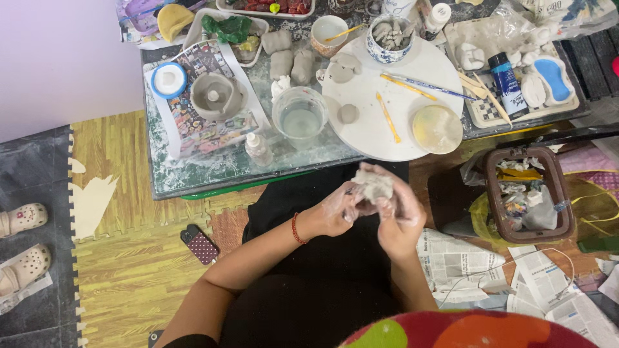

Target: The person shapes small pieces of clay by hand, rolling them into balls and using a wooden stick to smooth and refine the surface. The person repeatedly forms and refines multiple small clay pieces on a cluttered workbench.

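Both hands meet over the person's lap, just off the near edge of the low table [193, 183]. The left hand [335, 209] and right hand [396, 212] curl their clay-smeared fingers closed around a grey clay lump [373, 185], pressing it between them. On the tabletop near that edge stand a water cup [300, 116] and a round white board [400, 129].

Bright, even light from overhead; shadows are soft and short. The round white board [412, 122] glares slightly. Focus is sharp centrally, softer toward the edges.
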